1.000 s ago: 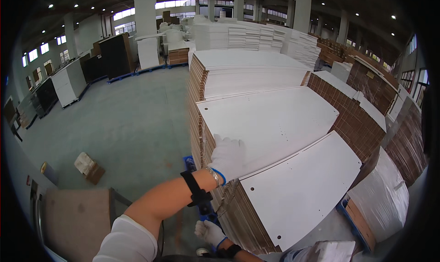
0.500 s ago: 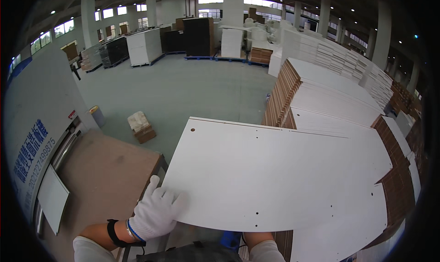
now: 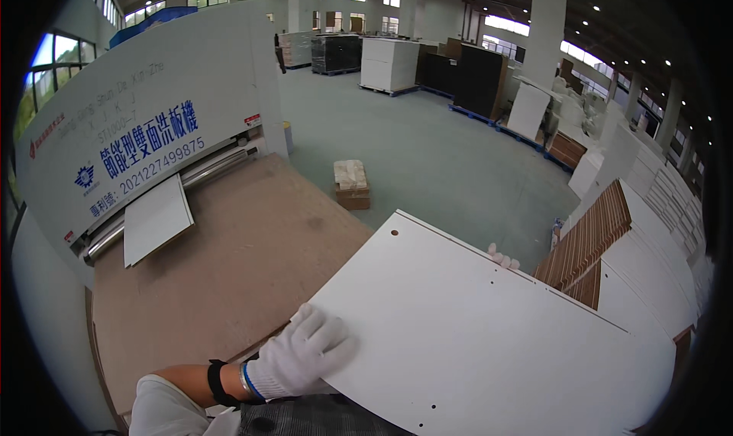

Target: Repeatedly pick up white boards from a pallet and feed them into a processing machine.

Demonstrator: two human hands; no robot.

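Observation:
A large white panel (image 3: pixel 489 329) with small drilled holes is held in front of me, tilted. My left hand (image 3: pixel 309 348), in a white knitted glove, is closed on its left edge, thumb side on the top face. Gloved fingertips of my right hand (image 3: pixel 504 258) curl over the far edge; the rest of that hand and its arm are hidden beneath the panel. The panel's left corner overlaps a brown table (image 3: pixel 237 260) on my left. On that table, a smaller white board (image 3: pixel 158 221) sticks out of the slot of a large white machine (image 3: pixel 153 108).
Metal rollers (image 3: pixel 221 166) run along the machine's slot. A small box with a pale bundle (image 3: pixel 351 184) stands on the green floor (image 3: pixel 435 161) ahead. Stacked panels with brown edges (image 3: pixel 592 237) rise at the right. Wrapped pallets (image 3: pixel 389 66) and columns stand farther off.
My view has swung left toward the machine. The panel has come off the stack side and moved over the table's edge, and my right fingertips now show at its far edge.

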